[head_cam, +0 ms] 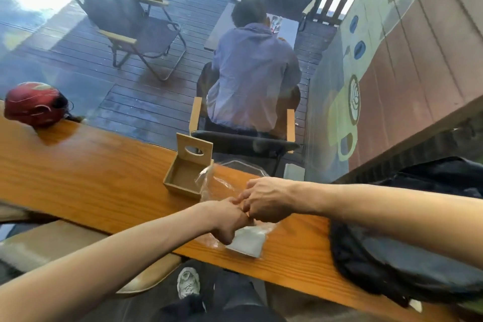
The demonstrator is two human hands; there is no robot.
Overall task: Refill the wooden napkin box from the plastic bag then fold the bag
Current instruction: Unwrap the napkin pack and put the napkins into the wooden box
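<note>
— Both hands are at the middle of the bench (91,172), right?

— Yes. From my feed, the left hand (230,219) and the right hand (266,201) meet knuckle to knuckle over the plastic bag (217,185). Fingers on both are curled and pinching the clear film; the left thumb points down toward the napkins (248,242).

— Where are the napkins?

— I see a white stack lying flat on the bench just under the hands, near the front edge, with film wrinkled round it. I cannot tell whether the stack is fully inside the bag.

— And the box?

— The wooden napkin box (183,178) sits just beyond the hands, to their left, with its lid (194,150) stood upright at the back. One end of the bag touches the box's near corner. I see nothing inside the box.

— Anything else on the bench?

— A red helmet (34,104) at the far left, and a dark backpack (407,256) at the right under my right forearm. Beyond the glass a person in a blue shirt (253,76) sits on a folding chair (243,138).
</note>
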